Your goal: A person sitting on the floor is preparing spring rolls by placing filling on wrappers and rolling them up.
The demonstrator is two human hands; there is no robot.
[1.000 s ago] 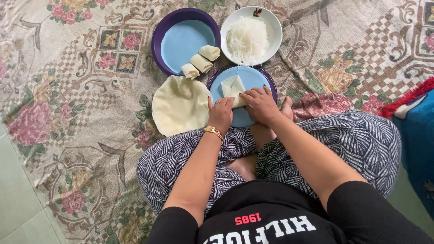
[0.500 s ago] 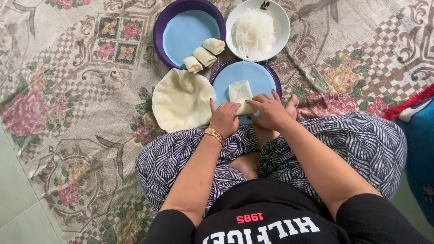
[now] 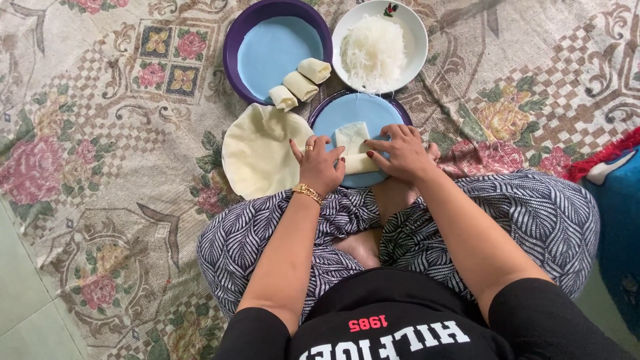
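Note:
A pale wrapper [image 3: 355, 148] lies half rolled on a blue plate [image 3: 373, 112] in front of my crossed legs. My left hand [image 3: 319, 164] and my right hand [image 3: 401, 153] both press on the rolled near end of it, fingers bent over the roll. A stack of round pale wrappers [image 3: 259, 152] lies on the cloth just left of the plate. Three finished rolls [image 3: 300, 85] rest on the rim of a purple and blue plate [image 3: 270, 47] further away. A white bowl [image 3: 415, 35] holds white shredded filling [image 3: 373, 52].
A floral patterned cloth [image 3: 120, 133] covers the floor under everything. Pale green floor tiles [image 3: 20, 293] show at the left edge. A blue cushion with red fringe [image 3: 620, 180] lies at the right.
The wrapper's near edge has been rolled further up the plate, and my hands have shifted slightly with it. The camera has tilted a little.

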